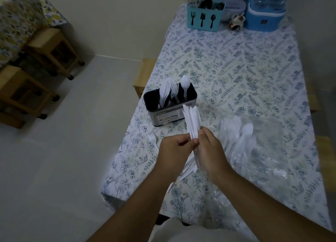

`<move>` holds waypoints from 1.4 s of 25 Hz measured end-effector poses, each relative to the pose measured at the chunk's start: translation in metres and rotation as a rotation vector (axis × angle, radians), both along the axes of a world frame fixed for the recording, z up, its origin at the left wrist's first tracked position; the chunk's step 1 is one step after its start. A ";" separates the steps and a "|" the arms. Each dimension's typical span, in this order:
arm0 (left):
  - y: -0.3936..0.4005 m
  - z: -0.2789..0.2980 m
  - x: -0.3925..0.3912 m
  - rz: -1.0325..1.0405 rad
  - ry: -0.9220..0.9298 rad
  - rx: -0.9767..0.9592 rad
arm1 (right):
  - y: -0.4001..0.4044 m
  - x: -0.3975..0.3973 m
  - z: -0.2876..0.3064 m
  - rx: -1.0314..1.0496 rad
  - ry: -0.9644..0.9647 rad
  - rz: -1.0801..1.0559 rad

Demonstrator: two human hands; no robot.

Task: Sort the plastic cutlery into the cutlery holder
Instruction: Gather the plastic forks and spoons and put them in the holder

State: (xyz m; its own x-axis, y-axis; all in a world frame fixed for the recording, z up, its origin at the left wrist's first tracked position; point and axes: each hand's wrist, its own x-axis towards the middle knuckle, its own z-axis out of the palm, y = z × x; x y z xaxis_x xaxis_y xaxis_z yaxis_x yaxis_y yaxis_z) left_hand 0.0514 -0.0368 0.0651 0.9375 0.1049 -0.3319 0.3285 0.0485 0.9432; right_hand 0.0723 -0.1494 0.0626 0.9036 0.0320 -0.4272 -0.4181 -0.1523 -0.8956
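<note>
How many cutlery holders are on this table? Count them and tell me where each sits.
2. The black-and-steel holder stands by the table's left edge; the teal holder stands at its far end.

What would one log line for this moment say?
hands: left and right grip knives | holder: knives, forks, one spoon | bag: more cutlery

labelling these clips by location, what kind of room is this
Most likely a home dining or kitchen corner: a table with a floral tablecloth, a blue cutlery caddy and food containers at its far end, and wooden stools on the tiled floor.
</note>
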 end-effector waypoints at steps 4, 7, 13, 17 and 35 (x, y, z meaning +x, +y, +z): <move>0.011 -0.002 0.002 0.042 0.013 -0.011 | 0.005 0.004 0.002 0.022 -0.015 0.100; 0.027 -0.005 0.007 0.050 -0.037 0.111 | 0.006 0.014 0.003 -0.072 -0.067 0.204; 0.065 0.023 0.050 0.014 -0.286 0.352 | 0.024 0.067 0.034 -0.050 -0.268 0.274; 0.086 0.043 0.094 0.076 -0.457 0.415 | 0.052 0.105 0.056 -0.113 -0.417 0.211; 0.088 0.014 0.080 0.146 -0.333 0.841 | 0.056 0.101 0.015 -0.489 -0.519 0.339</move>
